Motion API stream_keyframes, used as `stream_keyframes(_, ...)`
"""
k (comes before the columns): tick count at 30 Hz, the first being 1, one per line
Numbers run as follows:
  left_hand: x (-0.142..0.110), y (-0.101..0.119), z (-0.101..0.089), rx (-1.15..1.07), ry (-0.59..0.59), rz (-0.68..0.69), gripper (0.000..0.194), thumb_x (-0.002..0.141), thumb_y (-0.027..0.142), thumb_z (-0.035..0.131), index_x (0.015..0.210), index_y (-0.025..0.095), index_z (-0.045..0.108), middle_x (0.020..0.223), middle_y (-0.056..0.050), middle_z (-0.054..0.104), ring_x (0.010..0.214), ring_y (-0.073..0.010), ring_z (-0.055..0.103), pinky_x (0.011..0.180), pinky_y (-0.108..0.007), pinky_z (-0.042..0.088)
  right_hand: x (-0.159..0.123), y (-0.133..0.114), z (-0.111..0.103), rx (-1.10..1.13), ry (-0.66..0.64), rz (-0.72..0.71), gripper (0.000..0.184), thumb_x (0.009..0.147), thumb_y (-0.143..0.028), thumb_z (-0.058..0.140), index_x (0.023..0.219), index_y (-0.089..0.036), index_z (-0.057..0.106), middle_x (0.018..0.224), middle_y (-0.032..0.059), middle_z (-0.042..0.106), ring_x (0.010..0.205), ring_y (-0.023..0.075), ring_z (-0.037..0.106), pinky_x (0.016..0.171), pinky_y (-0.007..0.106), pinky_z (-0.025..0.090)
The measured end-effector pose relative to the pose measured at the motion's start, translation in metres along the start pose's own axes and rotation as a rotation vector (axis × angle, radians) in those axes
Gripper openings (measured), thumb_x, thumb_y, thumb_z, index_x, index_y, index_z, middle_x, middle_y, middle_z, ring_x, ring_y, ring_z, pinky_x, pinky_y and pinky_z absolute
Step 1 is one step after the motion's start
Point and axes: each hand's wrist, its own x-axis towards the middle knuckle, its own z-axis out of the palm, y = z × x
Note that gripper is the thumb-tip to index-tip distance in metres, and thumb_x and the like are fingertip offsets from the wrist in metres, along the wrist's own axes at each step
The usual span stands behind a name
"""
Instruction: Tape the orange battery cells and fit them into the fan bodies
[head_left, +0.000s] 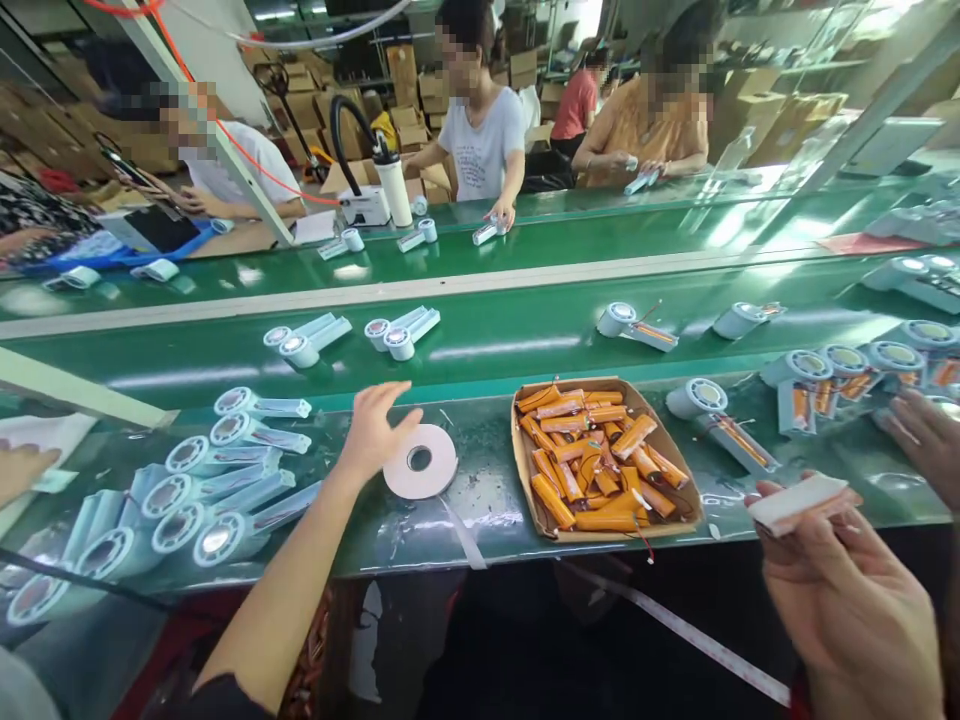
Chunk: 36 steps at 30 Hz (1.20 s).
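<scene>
My left hand (381, 432) is open, fingers spread, at the upper left edge of a roll of white tape (442, 462); whether the fingertips touch it I cannot tell. A loose tape end (466, 538) runs from the roll to the bench's front edge. At the right, my right hand (855, 590) is closed on a short white-topped bar (801, 503), pinched between thumb and fingers. Its underside is mostly hidden. Between my hands stands a cardboard tray (527, 505) heaped with orange-wrapped battery packs (592, 450). Right of it lies a pale blue fan housing (705, 398) with its handle open.
Several pale blue fan housings (217, 540) lie left of my arm, others (806, 365) at the right. More ride on the green conveyor belt (495, 330). Co-workers' hands (926, 440) reach in from both sides. A tape strip (697, 635) hangs below the bench. People sit opposite.
</scene>
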Motion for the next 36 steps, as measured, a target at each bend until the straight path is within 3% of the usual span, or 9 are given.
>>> stream_keyframes(3, 0.077, 0.017, 0.006, 0.262, -0.018, -0.075, 0.05, 0.099, 0.045, 0.058, 0.142, 0.021, 0.065, 0.146, -0.016, 0.064, 0.14, -0.0384, 0.048, 0.121, -0.059, 0.033, -0.001, -0.003, 0.012, 0.14, 0.009, -0.044, 0.046, 0.067, -0.038, 0.098, 0.109, -0.042, 0.08, 0.09, 0.0034, 0.08, 0.081, 0.0245, 0.081, 0.059, 0.032, 0.066)
stream_keyframes(6, 0.131, 0.029, 0.01, 0.53, -0.17, -0.088, 0.04, 0.103, 0.039, 0.051, 0.13, 0.02, 0.072, 0.135, -0.018, 0.068, 0.139, -0.0416, 0.045, 0.118, -0.065, 0.03, -0.005, -0.011, 0.015, 0.244, 0.027, -0.027, 0.058, 0.053, -0.037, 0.105, 0.106, -0.037, 0.08, 0.083, -0.0005, 0.08, 0.075, 0.0221, 0.081, 0.055, 0.025, 0.063)
stream_keyframes(10, 0.158, 0.037, 0.018, 0.573, -0.332, 0.038, 0.025, 0.095, 0.021, 0.055, 0.101, 0.016, 0.079, 0.117, -0.022, 0.071, 0.126, -0.0409, 0.053, 0.099, -0.057, 0.048, -0.004, -0.012, -0.01, 0.226, 0.034, 0.029, 0.066, 0.048, -0.041, 0.107, 0.108, -0.033, 0.081, 0.075, 0.0016, 0.08, 0.067, 0.0249, 0.081, 0.054, 0.027, 0.064)
stream_keyframes(14, 0.167, 0.063, 0.036, 0.536, -0.439, 0.249, 0.025, 0.088, 0.011, 0.057, 0.1, 0.016, 0.079, 0.122, -0.022, 0.069, 0.126, -0.0388, 0.053, 0.096, -0.053, 0.053, 0.013, -0.016, -0.01, 0.153, -0.133, -0.007, 0.065, 0.05, -0.04, 0.107, 0.109, -0.031, 0.083, 0.074, 0.0053, 0.081, 0.064, 0.0289, 0.081, 0.053, 0.031, 0.065)
stream_keyframes(16, 0.173, 0.086, 0.048, 0.509, -0.496, 0.345, 0.027, 0.086, 0.007, 0.059, 0.103, 0.016, 0.079, 0.126, -0.02, 0.069, 0.129, -0.0358, 0.054, 0.101, -0.05, 0.054, 0.028, -0.023, 0.018, 0.125, -0.286, -0.037, 0.065, 0.054, -0.037, 0.106, 0.115, -0.031, 0.082, 0.079, 0.0048, 0.083, 0.072, 0.0291, 0.082, 0.064, 0.035, 0.068)
stream_keyframes(20, 0.186, 0.127, 0.075, 0.461, -0.606, 0.456, 0.032, 0.084, 0.004, 0.064, 0.107, 0.021, 0.079, 0.128, -0.014, 0.071, 0.129, -0.0291, 0.059, 0.106, -0.041, 0.054, 0.068, -0.034, 0.108, 0.063, -0.577, -0.041, 0.067, 0.065, -0.037, 0.101, 0.127, -0.028, 0.076, 0.087, 0.0037, 0.084, 0.081, 0.0254, 0.082, 0.076, 0.038, 0.067)
stream_keyframes(25, 0.199, 0.139, 0.088, 0.435, -0.695, 0.418, 0.024, 0.081, 0.016, 0.073, 0.103, 0.021, 0.08, 0.11, -0.014, 0.078, 0.111, -0.029, 0.072, 0.098, -0.038, 0.058, 0.123, -0.023, 0.197, -0.074, -0.747, -0.096, 0.068, 0.065, -0.038, 0.096, 0.126, -0.021, 0.073, 0.081, 0.0002, 0.081, 0.075, 0.019, 0.079, 0.077, 0.032, 0.064)
stream_keyframes(30, 0.21, 0.131, 0.08, 0.316, -0.706, 0.388, 0.025, 0.09, 0.03, 0.066, 0.11, 0.03, 0.08, 0.125, -0.002, 0.079, 0.116, -0.0223, 0.072, 0.097, -0.028, 0.055, 0.156, 0.005, 0.238, -0.378, -0.767, -0.188, 0.048, 0.078, -0.028, 0.084, 0.122, -0.02, 0.068, 0.075, -0.0022, 0.079, 0.075, 0.0189, 0.079, 0.076, 0.031, 0.062)
stream_keyframes(36, 0.213, 0.135, 0.082, 0.215, -0.671, 0.299, 0.026, 0.102, 0.033, 0.052, 0.111, 0.026, 0.076, 0.119, -0.005, 0.08, 0.115, -0.0233, 0.072, 0.096, -0.03, 0.053, 0.162, 0.018, 0.253, -1.14, -0.908, -0.588, 0.039, 0.094, -0.028, 0.074, 0.132, -0.025, 0.064, 0.106, 0.004, 0.084, 0.097, 0.0208, 0.08, 0.085, 0.029, 0.056)
